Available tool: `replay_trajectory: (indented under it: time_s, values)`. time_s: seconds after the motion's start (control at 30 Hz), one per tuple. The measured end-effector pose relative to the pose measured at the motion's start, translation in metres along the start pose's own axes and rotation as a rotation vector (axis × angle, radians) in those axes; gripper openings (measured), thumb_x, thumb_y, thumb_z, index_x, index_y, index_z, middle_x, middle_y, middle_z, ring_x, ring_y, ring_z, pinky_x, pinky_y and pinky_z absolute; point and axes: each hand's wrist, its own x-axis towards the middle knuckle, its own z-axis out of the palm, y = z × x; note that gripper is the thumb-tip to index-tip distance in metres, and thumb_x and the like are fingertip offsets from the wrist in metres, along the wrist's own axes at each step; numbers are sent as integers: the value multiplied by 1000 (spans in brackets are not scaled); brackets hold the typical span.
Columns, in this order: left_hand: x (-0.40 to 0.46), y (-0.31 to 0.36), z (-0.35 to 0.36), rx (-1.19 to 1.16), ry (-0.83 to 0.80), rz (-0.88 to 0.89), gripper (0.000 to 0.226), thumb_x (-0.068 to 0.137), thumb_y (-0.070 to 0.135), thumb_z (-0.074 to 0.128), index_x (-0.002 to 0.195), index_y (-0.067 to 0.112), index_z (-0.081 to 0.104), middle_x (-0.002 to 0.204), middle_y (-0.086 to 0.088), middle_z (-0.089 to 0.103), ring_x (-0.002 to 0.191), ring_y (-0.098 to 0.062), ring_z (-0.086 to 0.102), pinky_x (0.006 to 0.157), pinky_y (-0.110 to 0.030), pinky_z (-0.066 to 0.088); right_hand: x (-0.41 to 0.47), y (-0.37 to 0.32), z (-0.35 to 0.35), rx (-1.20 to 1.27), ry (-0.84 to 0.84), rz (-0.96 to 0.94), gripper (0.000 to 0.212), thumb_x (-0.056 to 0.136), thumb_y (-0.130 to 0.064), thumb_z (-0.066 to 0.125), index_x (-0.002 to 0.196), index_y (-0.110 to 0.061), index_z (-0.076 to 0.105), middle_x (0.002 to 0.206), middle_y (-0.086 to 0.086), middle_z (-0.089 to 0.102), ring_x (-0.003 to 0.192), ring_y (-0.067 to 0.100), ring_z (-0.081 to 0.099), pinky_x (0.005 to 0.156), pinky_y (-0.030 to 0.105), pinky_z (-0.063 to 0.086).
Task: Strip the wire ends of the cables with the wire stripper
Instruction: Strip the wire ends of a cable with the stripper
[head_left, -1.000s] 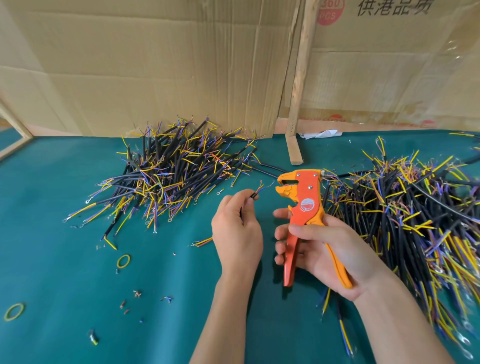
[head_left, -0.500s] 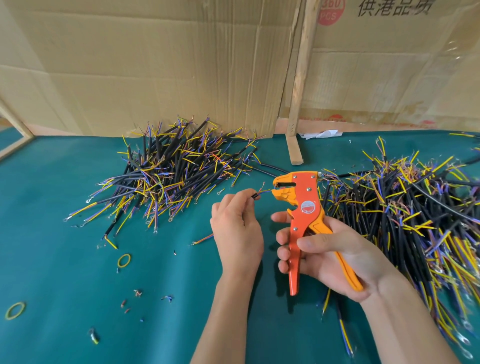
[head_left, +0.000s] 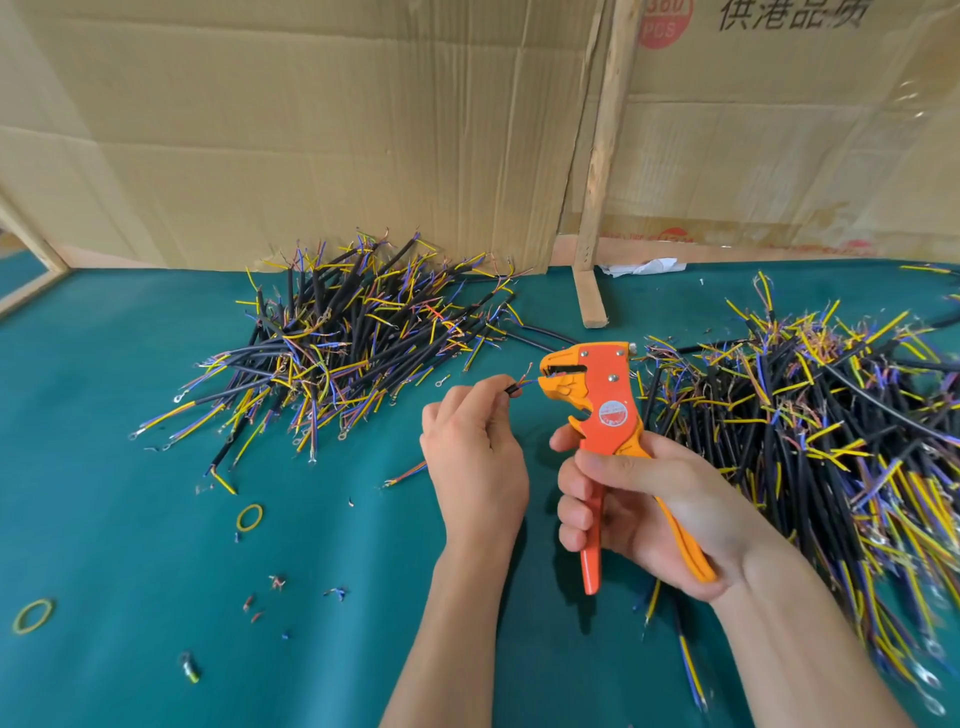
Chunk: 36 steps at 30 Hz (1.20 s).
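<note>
While the left hand (head_left: 475, 457) pinches the cable (head_left: 514, 388) at the stripper's (head_left: 597, 395) mouth | right hand (head_left: 639, 499) wraps the handles | feed the wire ends squarely, then squeeze.

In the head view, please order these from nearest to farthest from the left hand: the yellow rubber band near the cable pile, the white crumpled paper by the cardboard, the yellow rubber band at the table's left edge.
From the left hand:
1. Yellow rubber band near the cable pile, to its left.
2. White crumpled paper, at the cardboard wall behind.
3. Yellow rubber band at the left edge, far left.
</note>
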Motion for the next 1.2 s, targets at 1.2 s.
replay_trajectory:
  time_s: [1.2]
  values:
    - [40, -7, 15, 460, -302, -39, 48, 88, 4, 49, 133, 19, 58, 139, -5, 50, 124, -30, 41, 98, -35, 36, 18, 4, -3, 205, 443, -275, 51, 68, -2, 71, 118, 2, 62, 114, 20, 62, 89, 36, 73, 66, 41, 62]
